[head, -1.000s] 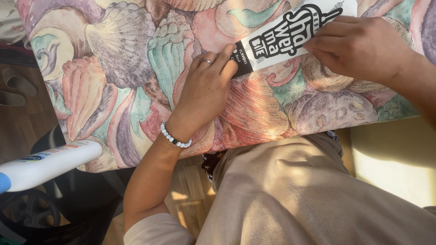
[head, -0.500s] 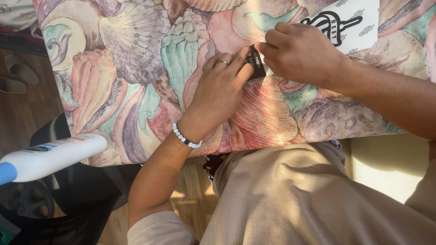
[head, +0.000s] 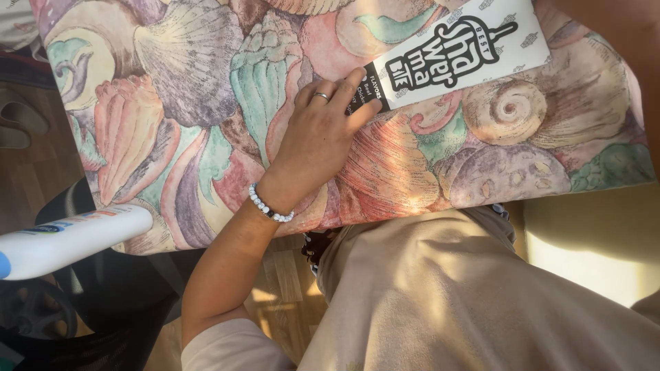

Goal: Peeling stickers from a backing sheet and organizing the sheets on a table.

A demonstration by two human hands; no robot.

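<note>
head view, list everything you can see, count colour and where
seashell-patterned tablecloth: one, pastel pink, green and purple shells, covers the table across the top.
long white and black paper sleeve: one, white with a black end, lies slanted on the cloth at upper right.
white plastic tube with blue end: one, lower left, pokes in from the left edge below the cloth's corner.
dark chair base with wheel: one, black, bottom left on the floor.
wooden floor: brown planks, left side and under the table.
beige garment: one, over the person's lap, bottom centre and right.
white bead bracelet: one, on the left wrist.
silver ring: one, on a left finger.
left hand: flat on the cloth, fingertips touch the sleeve's black end.
right arm: only a part shows, top right.
</note>
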